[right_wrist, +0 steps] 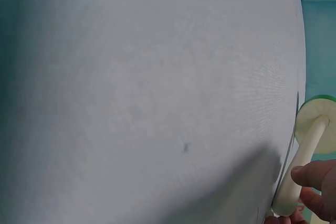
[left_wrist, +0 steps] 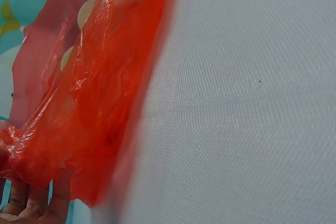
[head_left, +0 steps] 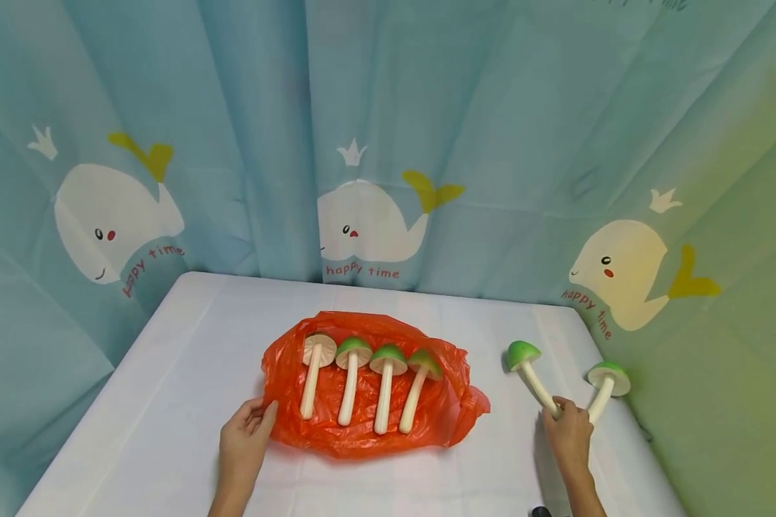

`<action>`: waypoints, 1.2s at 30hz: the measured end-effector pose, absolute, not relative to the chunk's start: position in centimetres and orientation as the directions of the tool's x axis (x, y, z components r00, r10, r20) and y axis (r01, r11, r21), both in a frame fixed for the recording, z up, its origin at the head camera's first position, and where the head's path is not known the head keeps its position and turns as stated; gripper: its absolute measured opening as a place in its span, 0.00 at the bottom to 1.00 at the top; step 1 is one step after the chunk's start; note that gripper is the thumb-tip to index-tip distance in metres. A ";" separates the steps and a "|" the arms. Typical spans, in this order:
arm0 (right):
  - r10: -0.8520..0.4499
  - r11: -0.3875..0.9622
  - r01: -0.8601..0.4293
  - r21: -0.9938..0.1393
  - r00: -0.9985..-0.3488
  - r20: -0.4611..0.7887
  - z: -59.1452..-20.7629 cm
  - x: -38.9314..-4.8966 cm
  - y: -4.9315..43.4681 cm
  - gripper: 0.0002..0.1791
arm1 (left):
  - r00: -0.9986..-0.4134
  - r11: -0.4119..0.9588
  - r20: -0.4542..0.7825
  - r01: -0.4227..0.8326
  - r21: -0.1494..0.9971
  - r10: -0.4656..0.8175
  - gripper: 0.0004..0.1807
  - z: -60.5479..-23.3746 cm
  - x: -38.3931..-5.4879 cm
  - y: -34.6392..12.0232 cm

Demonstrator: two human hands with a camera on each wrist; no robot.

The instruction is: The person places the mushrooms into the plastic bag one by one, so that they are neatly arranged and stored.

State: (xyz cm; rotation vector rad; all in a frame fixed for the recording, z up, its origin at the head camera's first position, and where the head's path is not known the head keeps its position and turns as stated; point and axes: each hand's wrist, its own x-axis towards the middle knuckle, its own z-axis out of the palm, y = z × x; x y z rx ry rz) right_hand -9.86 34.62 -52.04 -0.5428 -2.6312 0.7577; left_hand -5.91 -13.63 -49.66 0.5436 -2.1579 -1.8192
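A crumpled red plastic bag [head_left: 362, 446] lies on the white table, its mouth facing up. Several model mushrooms [head_left: 384, 402] with green caps and pale stems lie side by side in it. My left hand [head_left: 242, 441] grips the bag's left edge; in the left wrist view its fingers [left_wrist: 37, 200] are against the red film. At the right, my right hand [head_left: 569, 434] pinches the stem end of another green-capped mushroom [head_left: 524, 355]. The right wrist view shows a pale stem [right_wrist: 302, 166] between thumb and fingers. A further mushroom [head_left: 608, 377] lies just right of that hand.
The white table [head_left: 187, 373] ends at a blue curtain [head_left: 388, 108] printed with whales, which hangs behind and along both sides. A small black object [head_left: 541, 511] shows at the bottom edge, near the right forearm.
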 end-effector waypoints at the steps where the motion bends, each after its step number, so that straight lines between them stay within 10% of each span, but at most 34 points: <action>1: 0.450 0.783 0.263 -0.563 -0.865 0.221 -52.2 -9.8 34.6 0.19 | -0.895 0.151 -0.039 -0.117 0.982 -0.445 0.10 -49.7 -5.8 -13.7; 36: 0.393 0.807 0.202 -0.555 -0.885 0.249 -52.4 -9.9 35.6 0.19 | -0.896 0.174 -0.015 -0.102 0.979 -0.444 0.11 -49.5 -6.3 -14.0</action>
